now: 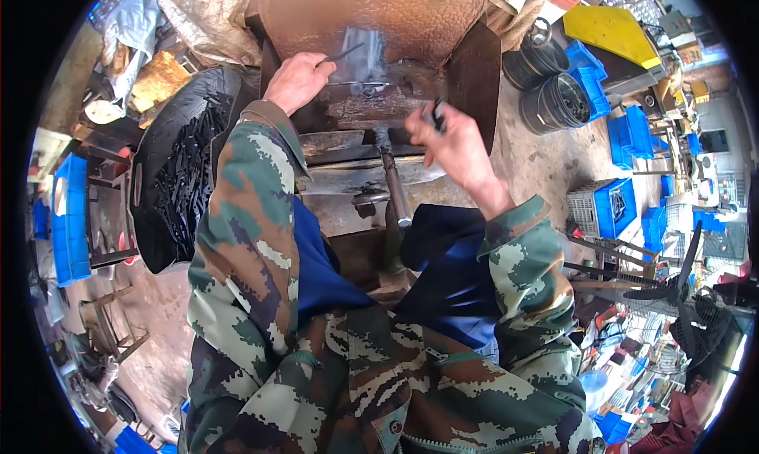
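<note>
Though thin, a distinctly dark, straight strip (346, 52) in the left hand (300, 82)

2 black buckets (542, 116) | yellow panel (609, 37) | black fan (677, 293), right | blue crate (71, 225), left

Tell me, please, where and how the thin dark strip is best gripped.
Probably pinch the thin dark strip near its lower-left end, from the left, where the left hand holds it: it is slender, and its upper-right end projects free.
</note>
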Demonstrator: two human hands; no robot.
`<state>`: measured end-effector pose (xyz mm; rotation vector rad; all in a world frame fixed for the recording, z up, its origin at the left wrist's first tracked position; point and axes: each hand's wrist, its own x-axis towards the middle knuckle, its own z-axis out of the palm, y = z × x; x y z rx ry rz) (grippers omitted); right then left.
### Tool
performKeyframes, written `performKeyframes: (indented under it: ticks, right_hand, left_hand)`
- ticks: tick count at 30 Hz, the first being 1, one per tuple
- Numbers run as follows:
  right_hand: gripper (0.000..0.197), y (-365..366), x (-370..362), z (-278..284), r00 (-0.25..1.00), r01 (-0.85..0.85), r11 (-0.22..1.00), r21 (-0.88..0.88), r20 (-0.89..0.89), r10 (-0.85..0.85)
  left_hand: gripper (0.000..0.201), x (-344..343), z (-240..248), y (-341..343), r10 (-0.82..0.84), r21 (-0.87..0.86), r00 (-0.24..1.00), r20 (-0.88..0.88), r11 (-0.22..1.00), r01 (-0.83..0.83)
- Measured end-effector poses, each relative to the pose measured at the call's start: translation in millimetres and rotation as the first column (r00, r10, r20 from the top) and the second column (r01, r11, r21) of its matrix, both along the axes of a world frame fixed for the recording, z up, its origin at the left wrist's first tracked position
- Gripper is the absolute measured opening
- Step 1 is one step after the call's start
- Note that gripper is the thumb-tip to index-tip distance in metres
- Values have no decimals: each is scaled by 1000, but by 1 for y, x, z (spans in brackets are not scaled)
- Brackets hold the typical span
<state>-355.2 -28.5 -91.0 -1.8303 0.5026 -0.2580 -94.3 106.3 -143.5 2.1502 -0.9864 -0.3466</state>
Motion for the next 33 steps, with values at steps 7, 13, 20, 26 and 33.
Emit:
performKeyframes:
  ticks: [7,13,20,26,33]
  right_hand:
    - [59,30,-24,-14,862,-446,584,-678,-151,483]
    - [51,5,-23,-15,875,-388,666,-637,-29,483]
    - [24,19,36,22,983,94,995,-13,159,-91]
    - [26,-8,111,18,926,225,973,56,300,-232]
    - [18,-59,166,14,930,292,956,-18,238,-279]
  left_hand:
    - [32,20,-28,25,-146,-127,969,199,977,174]
    - [39,-21,-3,-15,171,-116,985,15,979,-169]
    - [30,-19,5,-33,470,-484,878,87,790,-375]
    - [35,-26,32,-7,342,-526,938,-57,788,-319]
    - [30,-22,14,-33,302,-444,928,-219,816,-370]
